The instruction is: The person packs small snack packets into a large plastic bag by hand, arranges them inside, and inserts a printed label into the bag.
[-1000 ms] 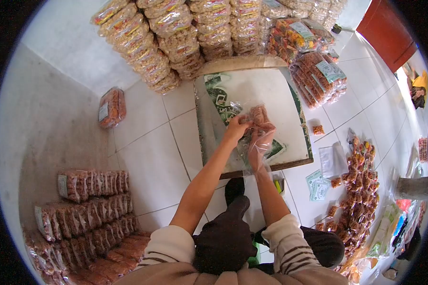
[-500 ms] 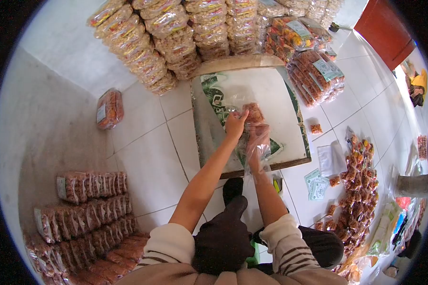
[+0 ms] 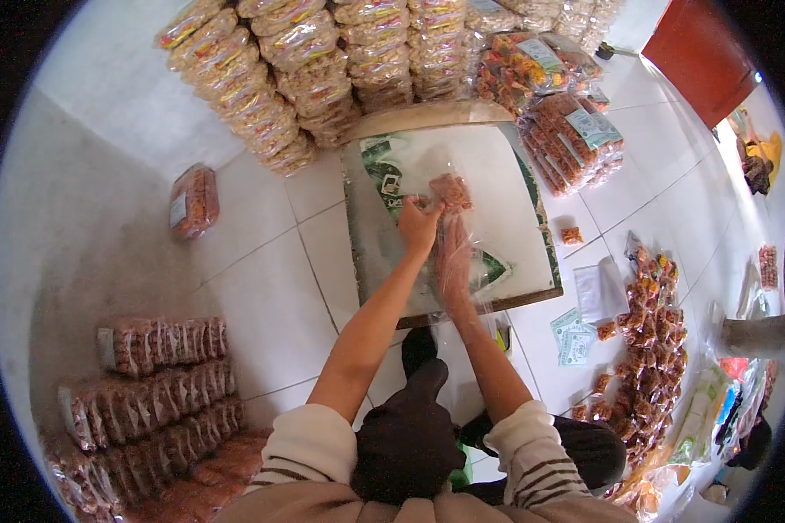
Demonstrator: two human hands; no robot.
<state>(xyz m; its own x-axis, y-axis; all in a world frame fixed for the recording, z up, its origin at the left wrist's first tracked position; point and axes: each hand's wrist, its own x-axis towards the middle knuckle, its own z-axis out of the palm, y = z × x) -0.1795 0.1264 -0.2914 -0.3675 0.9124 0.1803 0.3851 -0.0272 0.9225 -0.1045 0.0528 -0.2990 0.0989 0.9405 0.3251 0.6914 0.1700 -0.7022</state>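
Note:
A clear plastic bag (image 3: 477, 261) lies over the low board (image 3: 519, 235), with a small packet of reddish-brown snacks (image 3: 451, 193) inside its far end. My left hand (image 3: 419, 228) is closed on the bag's left edge, thumb and fingers beside the packet. Inside the bag is my right hand (image 3: 453, 253), seen through the plastic. Its fingers stretch forward and reach the near side of the packet. Glare on the plastic partly blurs the fingertips.
Tall stacks of bagged snacks (image 3: 301, 65) line the back wall. Large packs (image 3: 576, 139) sit right of the board. Many small packets (image 3: 650, 349) are heaped on the right floor, near printed labels (image 3: 573, 337). Rows of filled packs (image 3: 161, 383) stand at left.
The packet has moved slightly forward and left, with the bag around it. My right hand has pushed farther forward inside the bag. The view has shifted a little.

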